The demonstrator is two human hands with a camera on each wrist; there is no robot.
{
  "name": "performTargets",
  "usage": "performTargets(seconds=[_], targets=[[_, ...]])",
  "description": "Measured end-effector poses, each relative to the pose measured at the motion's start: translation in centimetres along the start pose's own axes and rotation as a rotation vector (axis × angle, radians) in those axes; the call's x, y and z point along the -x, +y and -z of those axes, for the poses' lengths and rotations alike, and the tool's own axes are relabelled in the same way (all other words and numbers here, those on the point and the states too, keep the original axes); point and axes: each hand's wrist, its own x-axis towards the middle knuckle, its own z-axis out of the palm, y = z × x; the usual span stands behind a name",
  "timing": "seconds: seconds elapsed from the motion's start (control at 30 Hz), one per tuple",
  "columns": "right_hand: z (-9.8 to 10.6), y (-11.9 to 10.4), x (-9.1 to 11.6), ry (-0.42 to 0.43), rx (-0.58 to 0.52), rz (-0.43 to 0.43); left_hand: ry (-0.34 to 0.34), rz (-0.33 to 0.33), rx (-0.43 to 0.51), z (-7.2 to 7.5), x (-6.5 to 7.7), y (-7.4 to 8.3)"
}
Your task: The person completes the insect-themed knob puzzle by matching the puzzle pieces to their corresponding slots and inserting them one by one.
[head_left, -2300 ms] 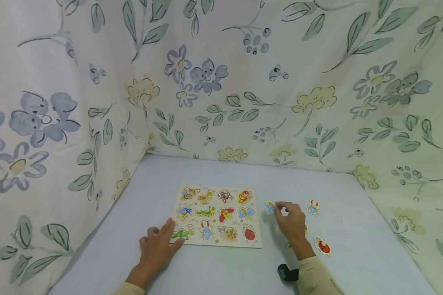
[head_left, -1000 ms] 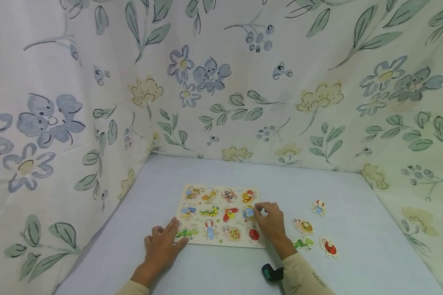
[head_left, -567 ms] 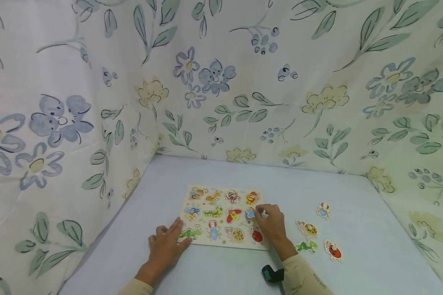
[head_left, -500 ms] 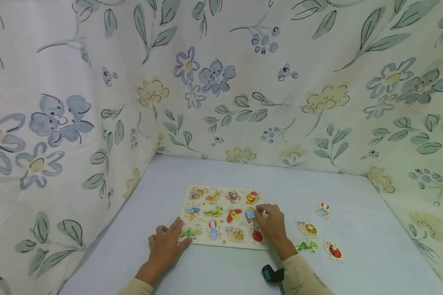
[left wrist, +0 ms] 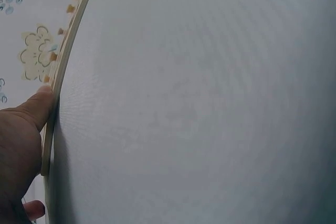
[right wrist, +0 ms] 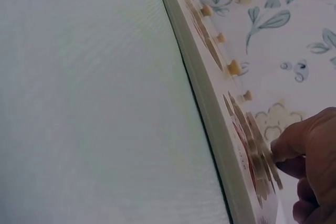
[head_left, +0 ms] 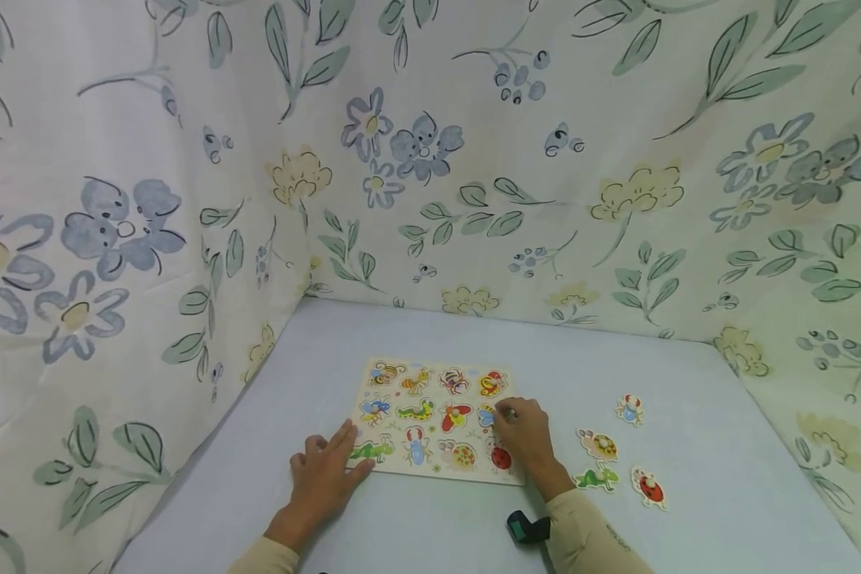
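Only wrist views show the board [right wrist: 216, 129] edge-on. Your left hand [head_left: 321, 477] touches it, thumb apart; your right hand [head_left: 528, 435] pinches a blue-winged piece [head_left: 485, 415].

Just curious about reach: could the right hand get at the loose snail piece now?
Probably yes, once the right hand releases the blue-winged piece; nothing covers or blocks the loose snail piece.

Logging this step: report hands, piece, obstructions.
Left hand on board, near-left corner. Right hand pinches blue-winged piece at board. Four loose pieces off right, nothing visibly blocking.
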Motion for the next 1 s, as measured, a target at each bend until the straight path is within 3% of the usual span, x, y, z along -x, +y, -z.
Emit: performTargets(seconds=[0.23,0.5,0.8,1.0], targets=[[0.0,0.1,0.1,-0.046,0.010,-0.057,-0.004,0.000,-0.002,0.0,0.0,0.0],[-0.2,0.3,0.0,-0.048,0.009,-0.035,0.021,-0.012,-0.008,0.1,0.1,0.0],[-0.4,0.3,0.0,-0.037,0.019,-0.036,-0.001,-0.004,-0.017,0.1,-0.1,0.0],[0.6,-0.3,-0.5,-0.021,-0.028,-0.085,-0.009,-0.001,-0.012,0.1,-0.2,0.0]])
